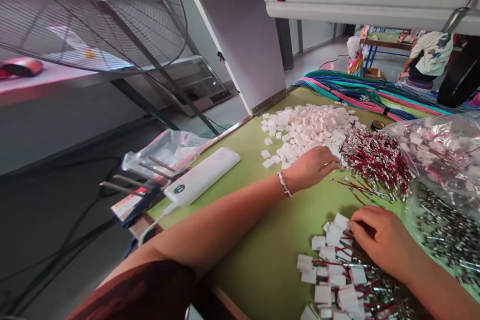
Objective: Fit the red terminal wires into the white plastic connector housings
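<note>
My left hand (313, 167), wearing a bracelet, reaches to the front edge of a heap of small white plastic connector housings (311, 122). Its fingers are drawn together, and what they hold is hidden. Just right of it lies a pile of short red wires with metal terminals (377, 160), some loose ones in front. Nearer to me, my right hand (382, 235) pinches at the edge of a white connector housing (342, 221). That piece is at the top of a group of housings with red wires attached (347, 297).
A white power bank (202, 177) with a cable lies on the green tabletop's left side. Clear bags of parts (446, 147) and metal-ended pieces (450, 230) are at right. Coloured wire bundles (360, 92) stretch across the back. A fan (93, 15) stands left; a person (431, 55) sits far off.
</note>
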A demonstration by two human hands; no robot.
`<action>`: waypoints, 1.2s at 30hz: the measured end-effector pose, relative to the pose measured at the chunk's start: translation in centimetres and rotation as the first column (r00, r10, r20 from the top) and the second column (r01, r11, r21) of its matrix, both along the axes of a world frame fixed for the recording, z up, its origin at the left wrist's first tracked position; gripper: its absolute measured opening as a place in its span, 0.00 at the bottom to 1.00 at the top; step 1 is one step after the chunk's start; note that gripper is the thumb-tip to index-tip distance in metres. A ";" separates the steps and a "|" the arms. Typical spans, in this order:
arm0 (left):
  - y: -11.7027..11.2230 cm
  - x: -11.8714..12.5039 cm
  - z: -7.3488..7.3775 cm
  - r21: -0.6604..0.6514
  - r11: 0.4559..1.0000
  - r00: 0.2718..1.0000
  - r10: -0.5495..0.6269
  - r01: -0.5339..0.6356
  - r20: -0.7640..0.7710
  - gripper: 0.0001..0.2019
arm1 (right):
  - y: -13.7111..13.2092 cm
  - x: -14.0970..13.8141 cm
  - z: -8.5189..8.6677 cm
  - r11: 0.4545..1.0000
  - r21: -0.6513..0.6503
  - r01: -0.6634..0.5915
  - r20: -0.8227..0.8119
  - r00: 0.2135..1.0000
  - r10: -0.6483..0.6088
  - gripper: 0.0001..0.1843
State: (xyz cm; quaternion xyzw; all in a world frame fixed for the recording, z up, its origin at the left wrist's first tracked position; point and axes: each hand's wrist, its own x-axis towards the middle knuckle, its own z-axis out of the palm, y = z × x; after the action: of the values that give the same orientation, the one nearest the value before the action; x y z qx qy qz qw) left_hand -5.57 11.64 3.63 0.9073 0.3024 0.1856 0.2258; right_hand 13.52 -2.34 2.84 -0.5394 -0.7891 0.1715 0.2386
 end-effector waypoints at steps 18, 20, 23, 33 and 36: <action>-0.3 0.7 -2.4 0.210 0.978 0.993 0.021 0.003 -0.113 0.08 | 1.7 1.5 -1.6 0.957 0.141 0.255 0.153 0.949 -0.275 0.06; -0.4 0.7 -2.1 0.094 0.992 0.997 0.078 -0.081 0.028 0.06 | 1.7 1.8 -1.3 0.961 0.090 0.263 0.028 0.963 -0.266 0.05; -0.8 0.7 -1.3 -0.350 0.930 0.943 0.209 -0.110 0.259 0.05 | 1.6 1.7 -0.9 0.970 0.029 0.243 -0.130 0.963 -0.237 0.07; -3.0 1.3 -0.9 -0.894 0.361 0.834 0.378 0.266 0.401 0.09 | 1.0 1.1 -0.1 0.937 0.235 0.260 -0.128 0.963 -0.235 0.08; -3.1 1.3 -1.0 -0.903 0.296 0.828 0.382 0.313 0.412 0.07 | 0.9 1.0 -0.2 0.904 0.378 0.201 -0.046 0.979 -0.198 0.07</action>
State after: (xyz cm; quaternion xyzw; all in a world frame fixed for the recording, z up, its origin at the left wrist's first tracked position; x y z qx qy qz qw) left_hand -4.29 8.59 2.60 0.4852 0.2916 0.2306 0.7914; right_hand 14.57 -1.41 2.68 -0.5601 -0.7474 -0.0087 0.3573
